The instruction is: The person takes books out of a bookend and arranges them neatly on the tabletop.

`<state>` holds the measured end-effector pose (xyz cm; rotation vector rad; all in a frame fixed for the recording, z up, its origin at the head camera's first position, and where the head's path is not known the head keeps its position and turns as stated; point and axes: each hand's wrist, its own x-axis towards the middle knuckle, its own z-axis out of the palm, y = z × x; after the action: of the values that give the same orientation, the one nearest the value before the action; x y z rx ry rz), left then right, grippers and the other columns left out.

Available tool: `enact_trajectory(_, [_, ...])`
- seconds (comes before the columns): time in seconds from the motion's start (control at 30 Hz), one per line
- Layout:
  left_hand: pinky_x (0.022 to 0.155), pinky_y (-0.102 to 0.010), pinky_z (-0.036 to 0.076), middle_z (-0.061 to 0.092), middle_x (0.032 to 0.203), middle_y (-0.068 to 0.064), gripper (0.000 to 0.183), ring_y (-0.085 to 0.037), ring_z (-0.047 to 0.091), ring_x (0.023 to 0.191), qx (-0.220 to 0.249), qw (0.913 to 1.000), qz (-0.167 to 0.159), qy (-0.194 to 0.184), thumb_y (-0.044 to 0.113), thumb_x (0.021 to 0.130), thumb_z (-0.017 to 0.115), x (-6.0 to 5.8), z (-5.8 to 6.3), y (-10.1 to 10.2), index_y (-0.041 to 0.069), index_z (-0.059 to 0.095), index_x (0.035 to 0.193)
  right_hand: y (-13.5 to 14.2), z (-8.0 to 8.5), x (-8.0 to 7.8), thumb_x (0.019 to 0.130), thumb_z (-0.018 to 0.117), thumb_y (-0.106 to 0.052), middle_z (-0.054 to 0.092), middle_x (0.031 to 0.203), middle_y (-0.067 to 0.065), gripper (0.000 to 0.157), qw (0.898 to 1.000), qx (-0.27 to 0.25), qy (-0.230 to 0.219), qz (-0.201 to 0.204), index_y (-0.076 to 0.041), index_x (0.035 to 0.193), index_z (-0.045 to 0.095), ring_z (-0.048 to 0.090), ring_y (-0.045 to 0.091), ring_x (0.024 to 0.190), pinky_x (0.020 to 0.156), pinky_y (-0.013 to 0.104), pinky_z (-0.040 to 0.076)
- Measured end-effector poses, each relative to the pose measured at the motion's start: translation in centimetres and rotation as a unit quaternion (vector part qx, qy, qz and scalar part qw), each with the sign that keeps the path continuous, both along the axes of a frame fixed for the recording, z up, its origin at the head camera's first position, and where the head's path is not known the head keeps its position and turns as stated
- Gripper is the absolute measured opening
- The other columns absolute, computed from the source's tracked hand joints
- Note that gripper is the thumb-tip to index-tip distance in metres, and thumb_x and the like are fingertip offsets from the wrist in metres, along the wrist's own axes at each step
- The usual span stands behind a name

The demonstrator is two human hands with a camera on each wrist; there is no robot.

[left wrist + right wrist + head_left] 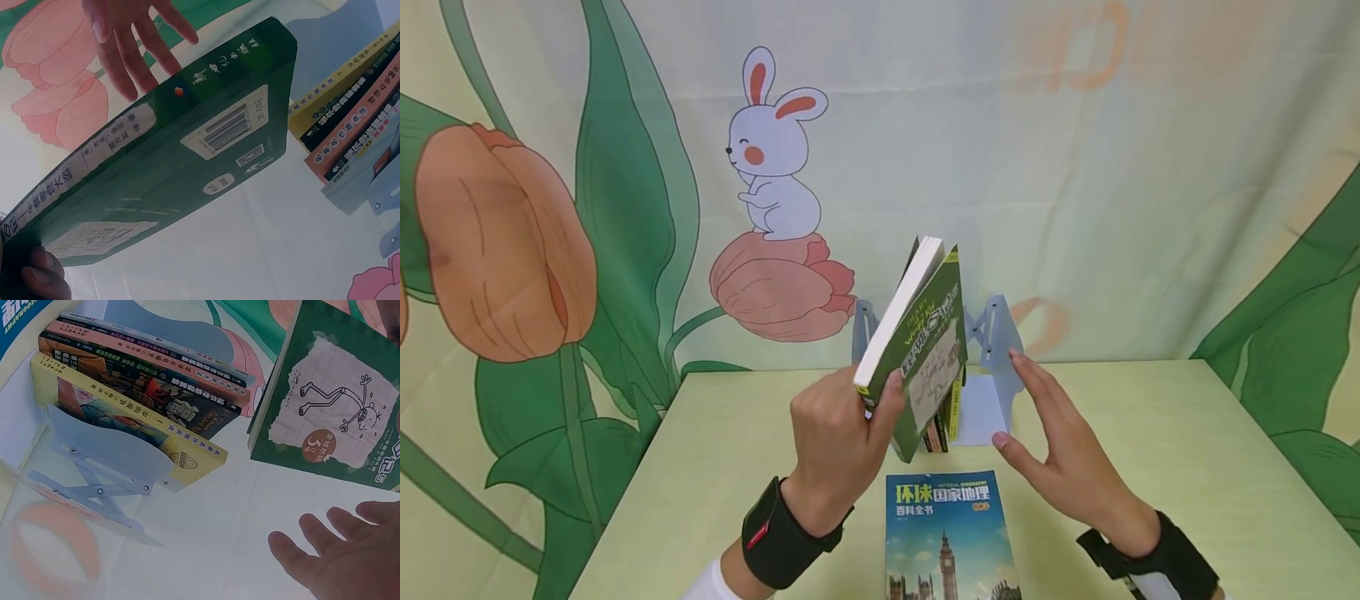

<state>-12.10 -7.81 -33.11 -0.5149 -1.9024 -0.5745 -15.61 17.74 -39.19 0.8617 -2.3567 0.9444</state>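
My left hand [842, 442] grips a green paperback book [936, 358] by its lower left edge, thumb on the front cover. Held up and tilted, the book overlaps the blue metal bookend rack [996, 333] in the head view. Its spine and barcoded back face the left wrist camera, while a stick-figure drawing shows on the cover in the right wrist view. My right hand [1075, 462] is apart from the book, fingers spread and holding nothing, near the rack's right side. Several books [144, 394] stand in the rack, a yellow one [125, 419] outermost.
A blue geography book [951, 533] with a clock tower on its cover lies flat on the pale yellow table [715, 483], in front of the rack. Behind the table hangs a cloth backdrop [925, 150] printed with a rabbit and tulips.
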Motion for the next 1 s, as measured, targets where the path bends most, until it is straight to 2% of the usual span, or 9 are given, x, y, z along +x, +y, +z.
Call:
enact_trajectory(0.07, [0.043, -0.015, 0.017, 0.074, 0.074, -0.007, 0.055, -0.014, 0.06, 0.048, -0.001, 1.0, -0.003, -0.003, 0.043, 0.104, 0.037, 0.2, -0.2, 0.0, 0.0, 0.073, 0.107, 0.0, 0.0, 0.0, 0.084, 0.073, -0.021, 0.029, 0.16, 0.006, 0.091, 1.0, 0.001, -0.002, 0.001, -0.021, 0.158, 0.021, 0.041, 0.035, 0.139, 0.099, 0.064, 0.043])
enact_trajectory(0.27, [0.042, -0.012, 0.024, 0.075, 0.076, -0.007, 0.055, -0.015, 0.064, 0.053, -0.003, 0.9999, -0.011, -0.011, 0.043, 0.104, 0.037, 0.8, -1.1, 0.1, 0.001, 0.072, 0.11, 0.3, -0.3, -0.3, 0.08, 0.078, -0.028, 0.027, 0.162, 0.005, 0.098, 1.0, 0.005, -0.028, 0.005, -0.024, 0.158, 0.02, 0.038, 0.038, 0.14, 0.098, 0.066, 0.042])
enact_trajectory(0.47, [0.042, -0.013, 0.028, 0.074, 0.075, -0.006, 0.052, -0.014, 0.066, 0.055, 0.0, 0.9996, -0.023, -0.018, 0.041, 0.105, 0.038, 1.4, -1.8, 0.2, 0.002, 0.073, 0.108, 0.6, -0.5, -1.0, 0.081, 0.079, -0.027, 0.028, 0.16, 0.008, 0.099, 0.998, -0.008, -0.058, 0.026, -0.028, 0.158, 0.017, 0.041, 0.041, 0.137, 0.097, 0.07, 0.041])
enact_trajectory(0.73, [0.044, -0.011, 0.021, 0.07, 0.067, -0.002, 0.046, -0.012, 0.062, 0.052, -0.004, 0.9991, -0.038, -0.018, 0.038, 0.105, 0.041, 2.0, -2.2, 0.4, 0.004, 0.073, 0.107, 0.8, -0.8, -2.0, 0.084, 0.076, -0.019, 0.031, 0.16, 0.006, 0.092, 0.996, -0.023, -0.065, 0.058, -0.023, 0.158, 0.021, 0.04, 0.035, 0.14, 0.105, 0.061, 0.039])
enact_trajectory(1.0, [0.045, -0.011, 0.019, 0.073, 0.073, -0.002, 0.04, -0.01, 0.063, 0.054, 0.001, 0.9984, -0.051, -0.024, 0.033, 0.104, 0.044, 2.4, -2.9, 0.5, 0.006, 0.072, 0.111, 0.7, -1.0, -2.2, 0.089, 0.071, -0.015, 0.034, 0.159, 0.007, 0.085, 0.993, -0.035, -0.076, 0.079, -0.021, 0.157, 0.021, 0.037, 0.025, 0.144, 0.108, 0.055, 0.037])
